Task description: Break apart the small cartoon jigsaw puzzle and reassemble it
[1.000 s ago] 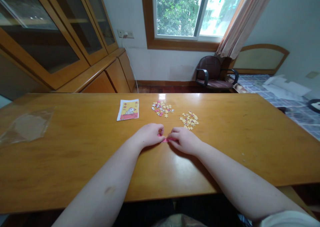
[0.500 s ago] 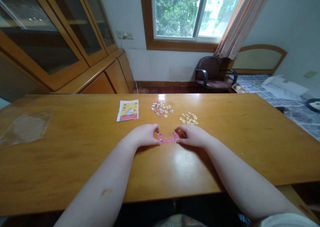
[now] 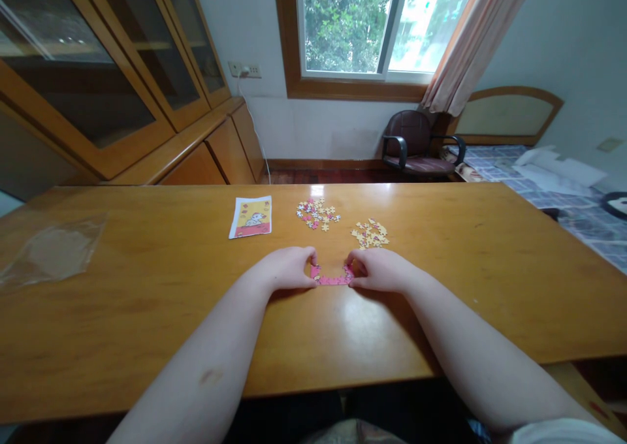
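Pink jigsaw border [image 3: 334, 281], U-shaped, lies on the wooden table [image 3: 171, 339] just below the centre of the frame.
At far left is a clear plastic bag [image 3: 56, 251]; left of centre, a yellow-and-pink picture card [image 3: 251, 217]. The left hand [image 3: 291, 268] pinches the border's left end between thumb and fingers. Mixed-colour jigsaw pieces [image 3: 314, 214] lie loose near mid-frame, then mostly yellow jigsaw pieces [image 3: 369, 237] just above the right hand [image 3: 381, 269], which pinches the border's right end.
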Demonstrator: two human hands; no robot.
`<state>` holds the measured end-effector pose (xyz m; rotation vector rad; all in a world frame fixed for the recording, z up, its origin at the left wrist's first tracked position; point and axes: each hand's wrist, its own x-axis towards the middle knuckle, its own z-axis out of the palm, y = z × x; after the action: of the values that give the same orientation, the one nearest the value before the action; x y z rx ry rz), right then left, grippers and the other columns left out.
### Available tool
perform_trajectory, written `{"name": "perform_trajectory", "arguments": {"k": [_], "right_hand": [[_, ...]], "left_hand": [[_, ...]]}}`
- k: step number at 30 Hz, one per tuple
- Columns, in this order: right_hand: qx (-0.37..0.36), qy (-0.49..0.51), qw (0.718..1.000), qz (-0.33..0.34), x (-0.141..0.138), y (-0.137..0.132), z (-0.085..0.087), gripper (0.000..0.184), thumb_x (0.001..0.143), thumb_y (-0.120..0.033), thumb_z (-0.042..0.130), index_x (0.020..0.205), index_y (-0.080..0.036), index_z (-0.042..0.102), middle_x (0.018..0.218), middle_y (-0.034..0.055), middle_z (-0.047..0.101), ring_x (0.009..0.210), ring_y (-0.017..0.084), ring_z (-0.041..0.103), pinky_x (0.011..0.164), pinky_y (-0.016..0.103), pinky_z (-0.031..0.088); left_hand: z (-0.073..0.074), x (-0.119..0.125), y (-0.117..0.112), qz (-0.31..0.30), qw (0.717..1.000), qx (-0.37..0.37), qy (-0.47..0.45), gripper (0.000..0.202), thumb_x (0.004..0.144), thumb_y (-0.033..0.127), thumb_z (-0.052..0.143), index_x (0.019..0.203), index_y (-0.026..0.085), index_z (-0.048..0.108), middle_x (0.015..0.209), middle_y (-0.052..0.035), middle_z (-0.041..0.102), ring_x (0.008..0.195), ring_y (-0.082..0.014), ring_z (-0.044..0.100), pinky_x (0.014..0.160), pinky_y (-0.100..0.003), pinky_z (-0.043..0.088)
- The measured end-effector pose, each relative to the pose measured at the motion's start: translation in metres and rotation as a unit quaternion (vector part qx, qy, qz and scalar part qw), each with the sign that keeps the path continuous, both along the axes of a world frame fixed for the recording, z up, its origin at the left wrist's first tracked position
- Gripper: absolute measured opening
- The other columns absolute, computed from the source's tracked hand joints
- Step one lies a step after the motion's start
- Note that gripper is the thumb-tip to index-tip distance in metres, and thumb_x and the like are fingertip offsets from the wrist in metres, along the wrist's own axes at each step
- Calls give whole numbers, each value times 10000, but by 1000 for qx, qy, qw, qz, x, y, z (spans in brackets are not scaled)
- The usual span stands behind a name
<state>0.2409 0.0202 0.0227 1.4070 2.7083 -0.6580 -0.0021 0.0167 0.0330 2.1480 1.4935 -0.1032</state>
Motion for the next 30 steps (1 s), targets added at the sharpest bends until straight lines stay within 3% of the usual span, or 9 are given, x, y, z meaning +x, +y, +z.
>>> {"name": "perform_trajectory", "arguments": {"k": [12,23,25,27,30], "right_hand": [[2,-49,999,5,2,-12,12,317,658,-377,714,934,-246,627,786,23,685,646,173,598,517,252,310],[-43,-16,999,-1,6,-8,15,356,648,-402,735,952,-250,628,788,1,683,655,159,597,526,236,350],[-11,-15,999,-34,10,0,9,282,734,-400,670,963,-238,637,822,25,688,693,171,603,573,245,377],[84,-33,989,-118,18,12,2,206,834,-308,550,980,-204,651,911,79,684,776,196,610,648,267,397],[157,-61,965,-202,33,30,-7,275,875,-202,454,1055,-168,660,1040,127,654,898,218,608,731,274,404]], "left_hand": [[0,12,-8,-49,999,-8,2,425,580,495,707,919,262,597,840,-16,651,745,-218,614,527,-282,330],[1,14,-9,-68,998,-9,-6,435,590,531,696,913,260,587,826,-5,649,687,-190,581,526,-277,318],[0,12,-7,-57,998,-8,-16,414,623,533,676,910,251,579,835,-9,652,688,-186,579,533,-271,323],[-1,10,-4,-35,999,3,-26,348,697,519,619,896,239,570,848,-17,658,694,-181,580,550,-267,335],[-5,8,1,-3,999,30,-34,266,784,473,532,874,225,560,863,-27,665,704,-178,583,570,-266,346]]}}
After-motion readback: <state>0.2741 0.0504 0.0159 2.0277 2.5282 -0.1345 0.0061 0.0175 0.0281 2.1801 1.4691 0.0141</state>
